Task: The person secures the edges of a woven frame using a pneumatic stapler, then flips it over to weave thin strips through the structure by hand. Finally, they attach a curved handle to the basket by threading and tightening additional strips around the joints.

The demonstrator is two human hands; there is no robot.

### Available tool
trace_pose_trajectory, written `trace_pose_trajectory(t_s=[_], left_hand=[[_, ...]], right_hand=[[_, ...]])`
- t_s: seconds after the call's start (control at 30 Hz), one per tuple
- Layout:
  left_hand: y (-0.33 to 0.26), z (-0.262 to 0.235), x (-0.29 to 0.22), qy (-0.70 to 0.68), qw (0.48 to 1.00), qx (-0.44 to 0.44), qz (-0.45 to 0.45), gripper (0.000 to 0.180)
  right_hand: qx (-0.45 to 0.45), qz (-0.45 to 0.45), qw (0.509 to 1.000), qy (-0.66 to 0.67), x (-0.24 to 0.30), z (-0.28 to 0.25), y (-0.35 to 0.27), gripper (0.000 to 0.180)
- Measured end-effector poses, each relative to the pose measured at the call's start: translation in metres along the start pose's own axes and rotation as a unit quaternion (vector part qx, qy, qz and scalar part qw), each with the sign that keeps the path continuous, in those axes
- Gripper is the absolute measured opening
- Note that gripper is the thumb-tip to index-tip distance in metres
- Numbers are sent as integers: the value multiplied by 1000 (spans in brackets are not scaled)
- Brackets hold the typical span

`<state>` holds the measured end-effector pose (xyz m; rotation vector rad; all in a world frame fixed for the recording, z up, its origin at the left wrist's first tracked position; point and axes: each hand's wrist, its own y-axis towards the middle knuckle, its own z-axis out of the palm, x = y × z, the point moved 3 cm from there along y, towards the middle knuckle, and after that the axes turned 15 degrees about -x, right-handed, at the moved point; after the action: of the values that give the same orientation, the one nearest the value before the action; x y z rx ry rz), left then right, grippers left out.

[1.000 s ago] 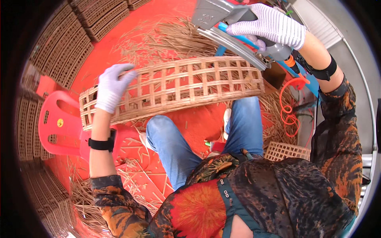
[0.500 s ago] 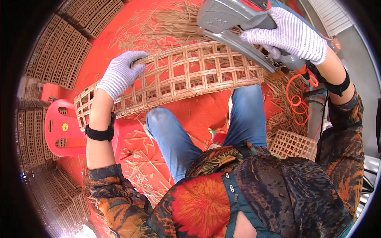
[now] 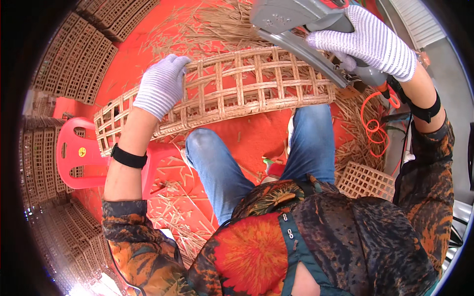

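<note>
A long, open-lattice woven basket frame (image 3: 239,81) of brown strips lies across in front of my knees, its right end near my right knee. My left hand (image 3: 162,88), in a striped white glove, is closed over its far upper edge left of the middle; the fingertips are partly hidden behind that edge. In my gloved right hand (image 3: 371,45) is a grey nail gun (image 3: 284,18), gripped by its handle. Its long magazine slants down to the right, over the basket's right end. The nose sits close to that end; whether it touches, I cannot tell.
Tall stacks of similar lattice pieces (image 3: 74,59) line the left side. A red plastic chair (image 3: 66,170) stands at the left. Cut strips (image 3: 217,24) litter the red floor. An orange coiled hose (image 3: 375,132) hangs at the right, above a small lattice panel (image 3: 365,180).
My left hand has slid right and slightly up along the basket's edge, its fingers now closer together. The basket and the nail gun have shifted slightly right.
</note>
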<state>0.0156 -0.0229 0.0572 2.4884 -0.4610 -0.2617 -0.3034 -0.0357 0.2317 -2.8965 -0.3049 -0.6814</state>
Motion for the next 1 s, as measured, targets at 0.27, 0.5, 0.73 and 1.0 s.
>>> trace_pose_trajectory(t_s=[0.27,0.5,0.73,1.0], left_hand=[[9,3,-6,5,997,32,-75,16],[38,25,-53,-119,985,49,-111,29],[53,29,-63,-73,993,73,-64,28],[48,27,-60,-174,966,79,-173,25]], right_hand=[[184,-18,942,282,-12,8,4,56],[137,-222,918,297,0,1,9,47],[112,-111,981,117,4,21,22,43],[35,-185,979,-82,15,23,21,43]])
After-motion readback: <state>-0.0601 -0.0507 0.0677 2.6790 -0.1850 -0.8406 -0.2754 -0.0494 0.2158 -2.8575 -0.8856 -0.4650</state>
